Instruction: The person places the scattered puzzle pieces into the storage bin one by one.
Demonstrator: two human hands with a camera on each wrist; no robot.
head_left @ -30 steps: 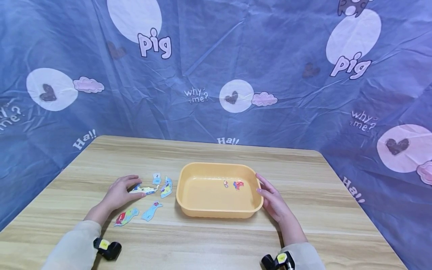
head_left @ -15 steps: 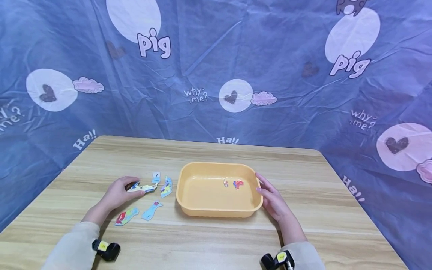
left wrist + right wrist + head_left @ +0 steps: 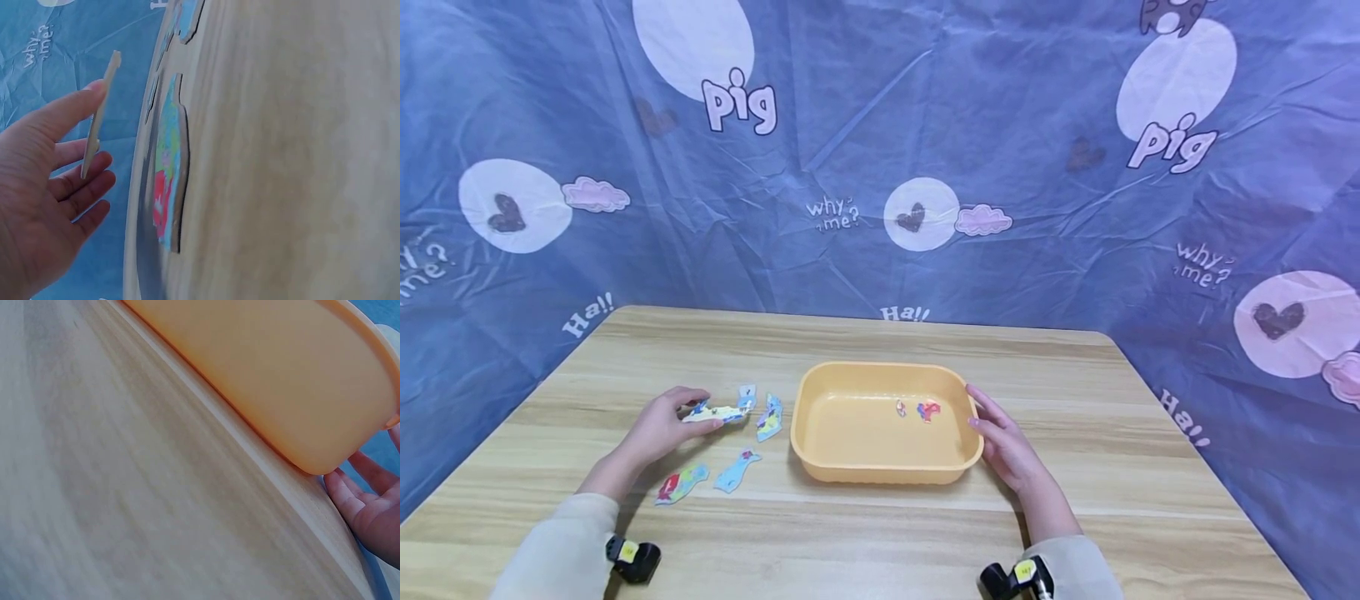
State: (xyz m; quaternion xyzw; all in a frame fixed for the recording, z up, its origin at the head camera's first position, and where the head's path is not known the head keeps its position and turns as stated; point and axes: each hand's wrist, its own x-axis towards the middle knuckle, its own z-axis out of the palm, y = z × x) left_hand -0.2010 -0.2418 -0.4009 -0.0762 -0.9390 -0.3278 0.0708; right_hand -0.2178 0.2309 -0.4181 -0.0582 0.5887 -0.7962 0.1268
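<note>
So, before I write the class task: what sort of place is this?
Probably a tabletop recording setup, though I can't tell what room it's in: a printed blue cloth hangs behind a wood-grain table, and the person has black wrist-worn devices.

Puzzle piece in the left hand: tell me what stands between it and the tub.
A loose piece lies flat on the table between the held piece and the tub; then comes the tub's left wall.
</note>
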